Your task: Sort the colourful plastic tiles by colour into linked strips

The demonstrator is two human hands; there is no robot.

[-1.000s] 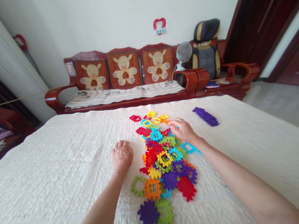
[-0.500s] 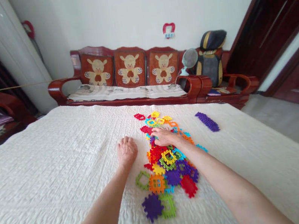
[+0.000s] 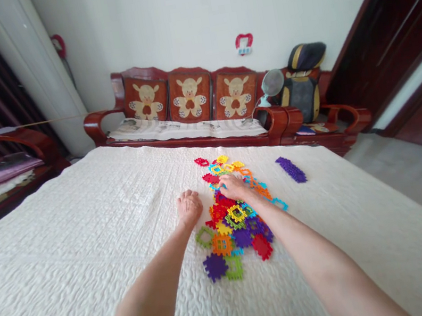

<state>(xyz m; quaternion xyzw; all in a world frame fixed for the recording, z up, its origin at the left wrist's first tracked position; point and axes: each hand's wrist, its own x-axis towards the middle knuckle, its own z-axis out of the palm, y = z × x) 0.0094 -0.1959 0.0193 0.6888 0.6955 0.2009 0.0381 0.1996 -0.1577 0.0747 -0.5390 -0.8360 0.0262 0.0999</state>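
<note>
A heap of flat plastic interlocking pieces in red, yellow, orange, green, blue and purple lies on a white quilted cover. Over the far half of the heap is my right hand, its fingers bent down among the pieces; what they pinch, if anything, is hidden. Just left of the heap, my left hand rests low over the cover with curled fingers, and its palm side cannot be seen. Nearest to me lie a dark purple piece and a green frame piece.
A stack of purple pieces lies apart on the right. Beyond the cover's far edge stands a wooden sofa with bear cushions. A small fan and a massage cushion are at back right. Another wooden seat is at left.
The camera view has shifted slightly. My right hand's fingers have curled in more over the far pieces. My left hand stays beside the heap, a little nearer to it.
</note>
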